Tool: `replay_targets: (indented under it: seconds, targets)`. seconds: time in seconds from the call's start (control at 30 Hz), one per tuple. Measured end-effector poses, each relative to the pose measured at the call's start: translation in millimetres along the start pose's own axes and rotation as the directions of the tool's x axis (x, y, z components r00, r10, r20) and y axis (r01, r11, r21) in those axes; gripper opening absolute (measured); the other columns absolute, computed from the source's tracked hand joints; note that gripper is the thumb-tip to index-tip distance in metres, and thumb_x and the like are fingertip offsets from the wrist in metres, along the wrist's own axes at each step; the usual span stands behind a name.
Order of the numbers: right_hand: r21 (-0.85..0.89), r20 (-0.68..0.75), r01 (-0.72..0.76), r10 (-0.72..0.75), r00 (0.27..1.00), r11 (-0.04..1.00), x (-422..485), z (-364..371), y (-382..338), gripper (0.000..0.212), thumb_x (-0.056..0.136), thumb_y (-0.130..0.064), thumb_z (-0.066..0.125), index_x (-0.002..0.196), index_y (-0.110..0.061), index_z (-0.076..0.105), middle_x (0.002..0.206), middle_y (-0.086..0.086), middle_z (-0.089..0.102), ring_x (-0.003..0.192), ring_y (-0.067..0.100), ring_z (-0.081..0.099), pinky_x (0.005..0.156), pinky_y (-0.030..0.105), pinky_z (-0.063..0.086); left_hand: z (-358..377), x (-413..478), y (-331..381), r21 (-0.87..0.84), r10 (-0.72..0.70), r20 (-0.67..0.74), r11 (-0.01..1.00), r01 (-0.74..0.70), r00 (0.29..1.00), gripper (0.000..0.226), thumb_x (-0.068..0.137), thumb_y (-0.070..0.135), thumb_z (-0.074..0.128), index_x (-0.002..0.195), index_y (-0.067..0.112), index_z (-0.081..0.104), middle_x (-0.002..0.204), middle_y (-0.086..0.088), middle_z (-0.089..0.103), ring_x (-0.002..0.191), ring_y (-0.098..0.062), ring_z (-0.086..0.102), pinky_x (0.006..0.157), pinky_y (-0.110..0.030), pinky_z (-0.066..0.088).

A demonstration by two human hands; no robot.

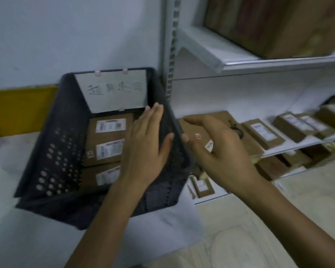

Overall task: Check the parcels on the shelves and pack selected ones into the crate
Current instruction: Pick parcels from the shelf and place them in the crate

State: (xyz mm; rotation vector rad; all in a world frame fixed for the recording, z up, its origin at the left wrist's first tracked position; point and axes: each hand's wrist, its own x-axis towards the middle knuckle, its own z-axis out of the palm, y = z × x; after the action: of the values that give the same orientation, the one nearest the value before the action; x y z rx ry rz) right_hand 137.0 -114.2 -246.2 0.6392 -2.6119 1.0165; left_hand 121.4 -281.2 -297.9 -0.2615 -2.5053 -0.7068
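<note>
Crate (52, 144) on white table (27, 238) by shelves (259, 62).

One dark crate (52, 144) holds three brown parcels (108, 140), each with a white label, and one white card (112, 91) on its far wall. Two bare hands (145, 149) show. Along the middle shelf (290, 146) lie about five more parcels; blur hides any further ones.
</note>
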Motion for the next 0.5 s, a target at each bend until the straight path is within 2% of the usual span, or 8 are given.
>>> replay_targets:
  seconds: [0.07,0.1,0.17,0.23,0.33,0.43,0.5]
  targets:
    - [-0.030,-0.041,-0.015,0.013,0.999,0.999,-29.4,-38.6,22.2,0.038,0.093,-0.040,0.049,0.127,-0.022,0.055,0.120,-0.007,0.062,0.110,0.008,0.057,0.090,0.025,0.048,26.3,-5.2,44.6,-0.074,0.073,0.012,0.995,-0.072,0.997,0.061,0.096,0.036,0.048,0.147,0.009,0.028,0.153,-0.007,0.032,0.143,-0.021,0.026,0.115,-0.038,0.026]
    - [-0.028,-0.063,-0.031,0.029,0.998,0.999,-46.0,-57.6,34.1,0.034,0.094,-0.038,0.049,0.125,-0.025,0.055,0.119,-0.012,0.062,0.109,0.004,0.057,0.088,0.022,0.048,39.9,-9.0,66.6,-0.099,0.102,0.011,0.990,-0.100,0.995,0.061,0.096,0.034,0.049,0.147,0.009,0.029,0.153,-0.007,0.032,0.143,-0.021,0.026,0.115,-0.037,0.026]
    - [-0.002,-0.118,-0.090,0.089,0.989,0.996,-81.3,-92.8,58.3,0.026,0.096,-0.034,0.051,0.122,-0.032,0.053,0.106,-0.022,0.060,0.096,-0.008,0.058,0.076,0.009,0.045,67.6,-18.5,110.1,-0.127,0.142,0.038,0.983,-0.136,0.989,0.060,0.096,0.032,0.049,0.147,0.008,0.029,0.154,-0.007,0.031,0.143,-0.020,0.024,0.115,-0.035,0.024]
    - [0.009,-0.157,-0.180,0.179,0.971,0.984,-117.8,-121.2,84.6,0.027,0.095,-0.035,0.054,0.122,-0.037,0.051,0.099,-0.026,0.058,0.091,-0.011,0.056,0.071,0.003,0.039,98.0,-31.9,148.2,-0.140,0.161,0.121,0.980,-0.144,0.979,0.061,0.096,0.034,0.046,0.148,0.009,0.027,0.156,-0.006,0.026,0.145,-0.020,0.020,0.116,-0.038,0.024]
    - [0.004,-0.192,-0.305,0.300,0.935,0.952,-165.3,-151.2,123.9,0.034,0.093,-0.046,0.053,0.125,-0.032,0.054,0.109,-0.024,0.055,0.100,-0.003,0.053,0.077,0.007,0.036,141.1,-56.7,189.9,-0.158,0.133,0.279,0.983,-0.091,0.951,0.068,0.095,0.044,0.038,0.152,0.015,0.015,0.160,-0.001,0.014,0.147,-0.016,0.008,0.118,-0.039,0.020]
    - [-0.011,-0.174,-0.370,0.362,0.916,0.929,-198.3,-166.2,154.4,0.036,0.092,-0.040,0.054,0.126,-0.027,0.056,0.113,-0.021,0.054,0.103,0.000,0.050,0.078,0.010,0.036,174.7,-81.9,215.0,-0.128,0.096,0.405,0.991,-0.048,0.909,0.070,0.098,0.045,0.040,0.152,0.018,0.006,0.161,0.003,0.003,0.148,-0.012,0.001,0.120,-0.033,0.014]
    - [-0.022,-0.147,-0.391,0.384,0.912,0.920,-212.7,-168.3,169.1,0.037,0.092,-0.037,0.055,0.127,-0.024,0.056,0.119,-0.015,0.057,0.105,0.003,0.051,0.080,0.018,0.039,188.1,-96.2,224.3,-0.084,0.050,0.468,0.996,-0.012,0.882,0.071,0.097,0.044,0.042,0.152,0.019,0.004,0.161,0.004,0.000,0.148,-0.012,0.000,0.119,-0.030,0.011]
